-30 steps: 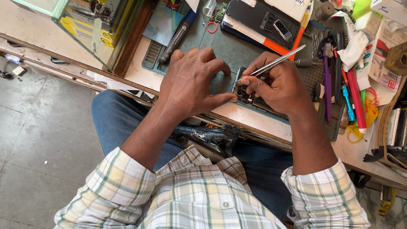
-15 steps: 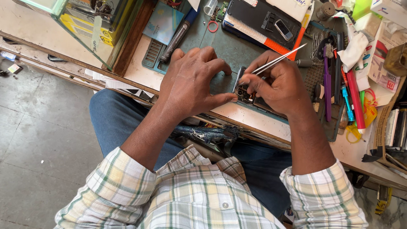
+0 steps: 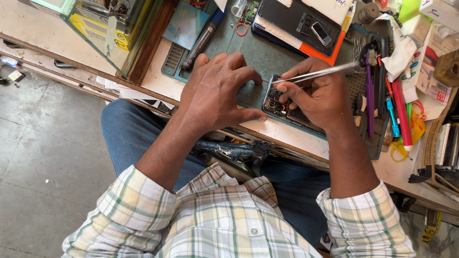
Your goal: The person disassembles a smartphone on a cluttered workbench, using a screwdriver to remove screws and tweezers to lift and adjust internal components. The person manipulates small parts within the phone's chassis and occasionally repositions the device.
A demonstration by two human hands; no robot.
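Grey floor [image 3: 43, 157] down at the near left, plaid shirt [image 3: 215, 220] and jeans [image 3: 129, 129] tucked in against the bench [image 3: 287, 136] edge. Up onto the worktop now: left hand [image 3: 217, 93] spread flat on the green mat [image 3: 260, 55], fingers splayed, gripping nothing, thumb stretched across to touch the near corner of the phone [image 3: 276, 104] and steady it. Phone lying flat at the mat's front edge, back off, dark innards and camera cluster exposed, most of its length hidden under the right hand [image 3: 322, 98]. Right hand resting on it, thumb and fingers pinched tight on the tweezers [image 3: 318, 73], silver shaft slanting up to the right, tips down at the phone's top edge between the two hands; too small to tell whether anything is caught in them. By the look of it, somewhere mid-job: opening up done, fine picking inside under way, closing up all left to do. Just right of the hands, a row of tools, purple stick [image 3: 369, 98] and red pen [image 3: 400, 112] among them. Further back, a black marker [image 3: 201, 40] lying on the mat, a red ring [image 3: 241, 29], another black phone [image 3: 299, 21] on an orange-edged pad. Far left corner, a glass case [image 3: 95, 26] standing on the bench.
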